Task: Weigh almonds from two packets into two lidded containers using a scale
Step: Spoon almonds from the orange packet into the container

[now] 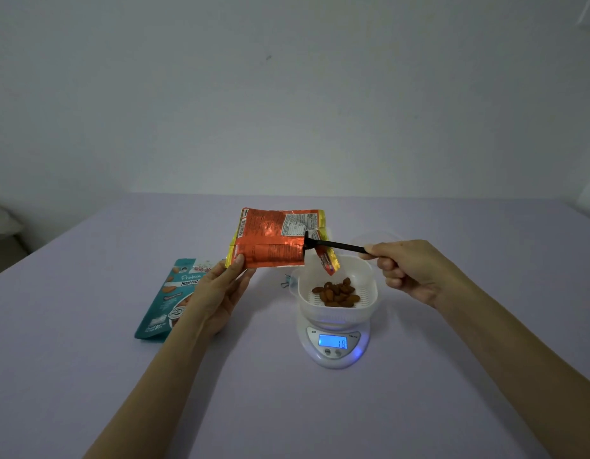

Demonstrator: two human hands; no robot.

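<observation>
My left hand [224,286] grips the lower left corner of an orange foil almond packet [270,238], held sideways above the table with its torn mouth facing right. My right hand [407,268] pinches the handle of a black spoon [335,245] whose bowl end sits at the packet's mouth. Below the mouth, a white container [366,276] holding several almonds [336,291] stands on a white digital scale [335,354]; its lit blue display reads 18. A teal almond packet [169,298] lies flat on the table, partly hidden behind my left wrist.
The table [88,342] wears a pale lilac cloth. A clear container or lid [376,238] shows faintly behind the spoon. A small blue clip [286,281] lies just left of the white container. A plain wall rises behind the table.
</observation>
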